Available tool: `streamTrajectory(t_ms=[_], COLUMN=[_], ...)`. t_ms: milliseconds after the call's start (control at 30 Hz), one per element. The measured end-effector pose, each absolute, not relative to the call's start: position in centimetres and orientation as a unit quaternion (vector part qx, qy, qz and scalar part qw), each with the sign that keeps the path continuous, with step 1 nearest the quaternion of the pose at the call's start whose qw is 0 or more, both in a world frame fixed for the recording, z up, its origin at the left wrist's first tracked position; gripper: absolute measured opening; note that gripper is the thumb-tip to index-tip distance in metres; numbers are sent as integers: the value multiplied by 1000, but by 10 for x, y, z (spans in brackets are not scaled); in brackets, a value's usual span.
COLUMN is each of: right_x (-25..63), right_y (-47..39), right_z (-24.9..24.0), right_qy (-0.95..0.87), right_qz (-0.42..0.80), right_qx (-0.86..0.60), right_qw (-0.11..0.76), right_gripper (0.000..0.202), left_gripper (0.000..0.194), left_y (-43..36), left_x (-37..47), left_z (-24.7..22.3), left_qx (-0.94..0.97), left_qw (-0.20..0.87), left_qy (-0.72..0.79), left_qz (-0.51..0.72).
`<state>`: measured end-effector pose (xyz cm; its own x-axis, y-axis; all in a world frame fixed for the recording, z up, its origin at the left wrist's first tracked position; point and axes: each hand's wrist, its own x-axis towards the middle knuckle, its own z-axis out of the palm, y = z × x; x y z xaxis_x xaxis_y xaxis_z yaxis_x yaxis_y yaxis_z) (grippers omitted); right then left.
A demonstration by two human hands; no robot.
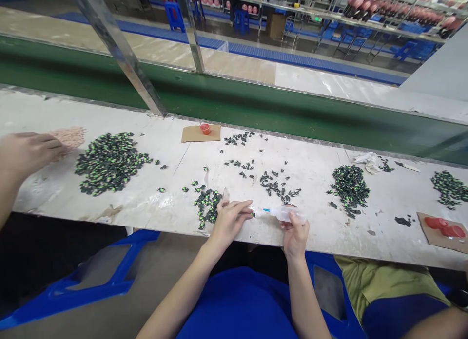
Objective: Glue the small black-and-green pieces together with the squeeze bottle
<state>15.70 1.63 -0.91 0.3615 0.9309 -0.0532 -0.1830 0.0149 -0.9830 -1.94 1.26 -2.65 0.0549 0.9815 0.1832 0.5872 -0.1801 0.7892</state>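
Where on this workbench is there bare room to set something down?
White tabletop is mostly bare between the scattered black parts and the dense heap to their right, and nearer than the cardboard with one red cup, right of the big left heap. Crowded: beside the left hand, at the small pile, and ahead of the squeeze bottle.

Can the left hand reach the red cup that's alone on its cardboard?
Probably yes, with a stretch: nothing tall seems to stand between the left hand and the red cup.

Bright light leaves glare on the table point(314, 154).
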Motion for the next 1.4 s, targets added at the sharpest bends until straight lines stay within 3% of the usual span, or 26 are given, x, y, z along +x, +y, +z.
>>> streamTrajectory(t_ms=[233,533,1400], right_x=[160,156,156], right_y=[10,10,10], right_z=[-9,-7,-9], right_qy=[-448,-502,-506], right_qz=[340,320,321], right_qx=[-618,-621,-627], right_qw=[550,510,498], right_gripper=[40,39,44], left_gripper=[16,15,13], left_y=[11,11,9], left_x=[-18,-18,-14], left_z=[-27,-24,-18], left_qx=[666,668,667], left_qw=[256,258,230], left_qy=[591,591,607], left_qz=[375,372,366])
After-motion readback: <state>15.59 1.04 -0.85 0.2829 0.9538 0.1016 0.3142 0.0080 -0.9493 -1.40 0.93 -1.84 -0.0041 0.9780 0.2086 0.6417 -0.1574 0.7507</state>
